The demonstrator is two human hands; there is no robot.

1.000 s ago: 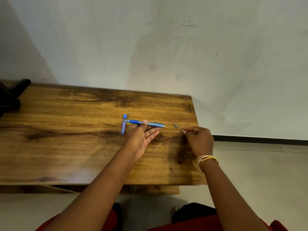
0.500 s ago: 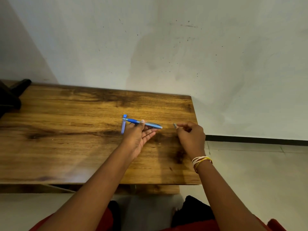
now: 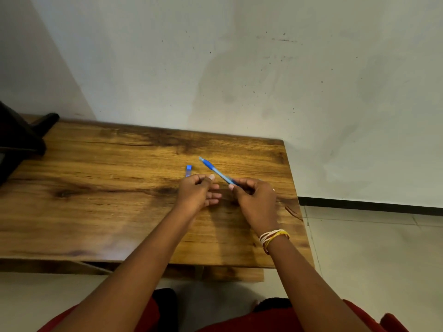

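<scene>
A blue mechanical pencil [image 3: 217,172] slants up and to the left above the wooden table [image 3: 100,202]. My right hand [image 3: 255,200] grips its rear end, and the tip points away from me. My left hand [image 3: 199,191] hovers just left of the pencil with its fingers loosely curled; I see nothing in it. A small blue tube [image 3: 188,170] lies on the table right behind my left hand, which partly hides it. A tiny pale piece [image 3: 273,189] shows at the right side of my right hand.
The table's right edge [image 3: 296,200] runs close to my right hand, with tiled floor [image 3: 374,255] beyond it. A black object [image 3: 19,137] stands at the table's far left. A white wall [image 3: 239,68] backs the table.
The pencil has passed from my left hand to my right hand and swung from lying level to slanting up-left. My right hand moved left toward my left hand.
</scene>
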